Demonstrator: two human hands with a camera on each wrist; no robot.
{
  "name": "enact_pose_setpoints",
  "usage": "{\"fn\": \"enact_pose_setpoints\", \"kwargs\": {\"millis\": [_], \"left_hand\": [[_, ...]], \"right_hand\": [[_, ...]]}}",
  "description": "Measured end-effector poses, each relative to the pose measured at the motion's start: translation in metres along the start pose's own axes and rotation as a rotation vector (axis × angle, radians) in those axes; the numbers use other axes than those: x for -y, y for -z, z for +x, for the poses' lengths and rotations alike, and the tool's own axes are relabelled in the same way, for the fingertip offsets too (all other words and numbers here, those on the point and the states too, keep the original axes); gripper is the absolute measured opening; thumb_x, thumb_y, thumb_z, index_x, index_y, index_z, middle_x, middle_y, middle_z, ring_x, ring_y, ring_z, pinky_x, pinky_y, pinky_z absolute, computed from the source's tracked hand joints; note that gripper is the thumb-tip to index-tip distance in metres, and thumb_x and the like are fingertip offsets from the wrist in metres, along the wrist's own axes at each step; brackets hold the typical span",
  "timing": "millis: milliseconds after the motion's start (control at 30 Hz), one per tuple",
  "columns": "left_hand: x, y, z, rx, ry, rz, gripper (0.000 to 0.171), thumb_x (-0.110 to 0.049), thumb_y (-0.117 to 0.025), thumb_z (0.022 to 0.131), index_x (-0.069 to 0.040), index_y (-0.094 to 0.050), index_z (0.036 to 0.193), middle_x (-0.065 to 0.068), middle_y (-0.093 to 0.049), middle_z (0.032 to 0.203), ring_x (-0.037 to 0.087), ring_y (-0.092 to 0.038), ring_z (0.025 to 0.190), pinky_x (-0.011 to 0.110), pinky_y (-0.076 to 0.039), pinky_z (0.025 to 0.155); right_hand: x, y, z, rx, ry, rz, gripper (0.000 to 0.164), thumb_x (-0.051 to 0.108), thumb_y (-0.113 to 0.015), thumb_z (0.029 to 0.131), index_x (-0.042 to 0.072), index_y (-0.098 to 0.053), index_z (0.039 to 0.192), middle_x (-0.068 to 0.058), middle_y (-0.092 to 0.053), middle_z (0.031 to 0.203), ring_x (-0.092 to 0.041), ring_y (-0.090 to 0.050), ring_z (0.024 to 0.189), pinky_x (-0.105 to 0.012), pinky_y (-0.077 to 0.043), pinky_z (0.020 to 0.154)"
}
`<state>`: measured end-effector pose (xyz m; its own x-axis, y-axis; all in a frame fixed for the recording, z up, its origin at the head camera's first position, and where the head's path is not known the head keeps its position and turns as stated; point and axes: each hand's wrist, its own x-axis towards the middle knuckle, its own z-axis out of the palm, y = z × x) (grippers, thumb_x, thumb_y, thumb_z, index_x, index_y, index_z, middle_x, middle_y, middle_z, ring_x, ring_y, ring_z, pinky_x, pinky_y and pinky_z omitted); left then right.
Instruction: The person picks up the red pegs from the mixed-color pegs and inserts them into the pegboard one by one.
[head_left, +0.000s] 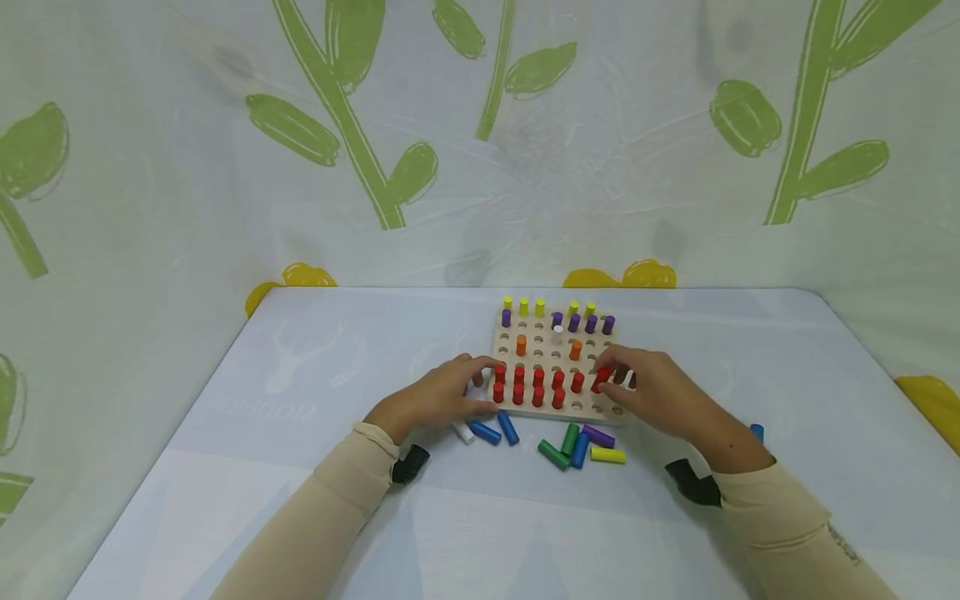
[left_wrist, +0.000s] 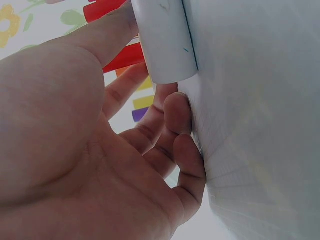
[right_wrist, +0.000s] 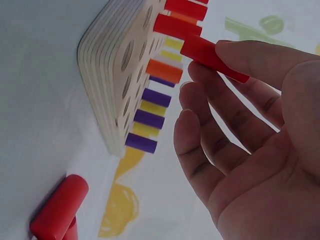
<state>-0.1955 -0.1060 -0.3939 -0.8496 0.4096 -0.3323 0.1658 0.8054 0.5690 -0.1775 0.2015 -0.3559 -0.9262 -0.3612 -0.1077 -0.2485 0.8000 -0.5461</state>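
A wooden pegboard [head_left: 567, 414] lies on the table, holding red, orange, white, purple and yellow pegs. Between thumb and fingers, my right hand [head_left: 656, 392] pinches a red peg [right_wrist: 212, 57], tilted and above the board's holes at its right side. My left hand [head_left: 435, 396] rests at the board's left edge. Its index finger is by a red peg [head_left: 499, 373] there and its thumb by the front corner; the other fingers hang loosely bent. Close to the left palm lies a white peg [left_wrist: 167, 42], partly hidden in the head view.
In front of the board lie loose blue [head_left: 508, 428], green [head_left: 553, 455], purple [head_left: 598, 436] and yellow pegs [head_left: 607, 455]. Another blue peg [head_left: 757, 432] sits beyond the right wrist. Loose red pegs [right_wrist: 60, 207] show in the right wrist view. A leaf-patterned curtain [head_left: 480, 208] stands behind the table.
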Motion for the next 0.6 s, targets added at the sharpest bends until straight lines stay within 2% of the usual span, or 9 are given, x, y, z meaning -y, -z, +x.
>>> {"fn": "enact_pose_setpoints", "kwargs": {"millis": [300, 600], "left_hand": [[0.0, 0.0, 0.0, 0.003, 0.004, -0.01, 0.071, -0.041, -0.077, 0.087, -0.033, -0.042, 0.149, -0.001, -0.057, 0.121, 0.017, -0.055, 0.1, 0.033, -0.053, 0.087], [0.0, 0.001, -0.001, 0.003, -0.003, -0.003, 0.071, -0.041, -0.076, 0.088, -0.033, -0.042, 0.149, -0.001, -0.057, 0.121, 0.016, -0.055, 0.099, 0.032, -0.052, 0.086]], "right_hand": [[0.008, -0.008, -0.003, 0.006, 0.056, 0.004, 0.027, 0.013, -0.074, 0.09, 0.012, -0.067, 0.117, 0.002, -0.069, 0.099, -0.016, -0.06, 0.091, -0.026, -0.056, 0.073], [0.012, -0.015, -0.003, 0.026, 0.056, 0.01, 0.027, 0.015, -0.075, 0.089, 0.017, -0.069, 0.116, 0.001, -0.07, 0.105, -0.014, -0.062, 0.092, -0.029, -0.058, 0.077]]}}
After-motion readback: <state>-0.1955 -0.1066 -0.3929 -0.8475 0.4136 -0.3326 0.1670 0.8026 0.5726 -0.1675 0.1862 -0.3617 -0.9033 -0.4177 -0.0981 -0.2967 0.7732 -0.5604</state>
